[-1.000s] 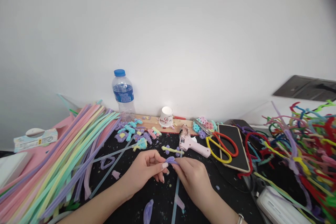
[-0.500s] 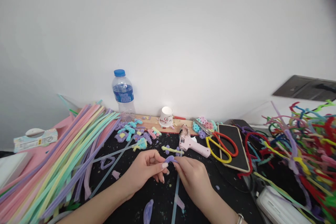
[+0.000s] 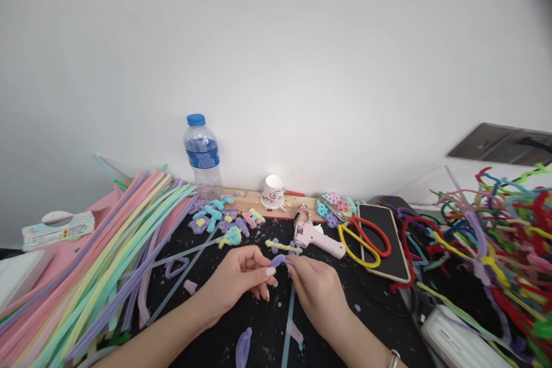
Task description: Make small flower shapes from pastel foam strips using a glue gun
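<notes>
Both my hands meet over the black table top (image 3: 328,351) near the front edge. My left hand (image 3: 239,280) pinches one end of a short purple pipe cleaner piece (image 3: 279,260) between thumb and fingers. My right hand (image 3: 318,292) pinches the other end, fingers closed on it. The piece is bent into a small arch between the two hands. A thin blue stick (image 3: 290,316) lies on the table under my right hand. A yellow pipe cleaner bit (image 3: 280,246) lies just beyond the hands.
A bundle of pastel pipe cleaners (image 3: 99,264) fills the left. A pink glue gun (image 3: 314,234), scissors (image 3: 360,238) and a dark phone (image 3: 383,240) lie to the right, beside a tangle of bright pipe cleaners (image 3: 495,241). A water bottle (image 3: 202,155) and paper cup (image 3: 273,191) stand by the wall.
The purple piece is bent a little tighter and held slightly higher than before. My hands have barely shifted.
</notes>
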Demonstrator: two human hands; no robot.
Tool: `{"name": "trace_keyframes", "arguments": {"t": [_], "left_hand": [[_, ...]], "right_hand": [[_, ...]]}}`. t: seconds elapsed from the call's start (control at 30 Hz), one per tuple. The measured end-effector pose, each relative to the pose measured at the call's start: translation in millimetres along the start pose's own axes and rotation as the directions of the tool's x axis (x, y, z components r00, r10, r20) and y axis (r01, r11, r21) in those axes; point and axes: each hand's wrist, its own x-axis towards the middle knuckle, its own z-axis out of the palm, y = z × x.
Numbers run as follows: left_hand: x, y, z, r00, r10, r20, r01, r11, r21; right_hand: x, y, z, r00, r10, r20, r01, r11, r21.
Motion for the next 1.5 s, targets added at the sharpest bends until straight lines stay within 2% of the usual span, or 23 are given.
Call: {"name": "trace_keyframes", "arguments": {"t": [1.0,1.5], "left_hand": [[0.5,-0.4,-2.1,1.0,-0.004,0.026,0.004,1.0,0.0],[-0.8,-2.2,-1.8,1.0,-0.011,0.02,0.011,0.999,-0.041]], "right_hand": [[-0.7,1.7,1.6,0.998,-0.034,-0.051,0.033,0.999,-0.021],[-0.9,3.5,3.0,1.0,-0.004,-0.03,0.004,1.0,-0.007]]}}
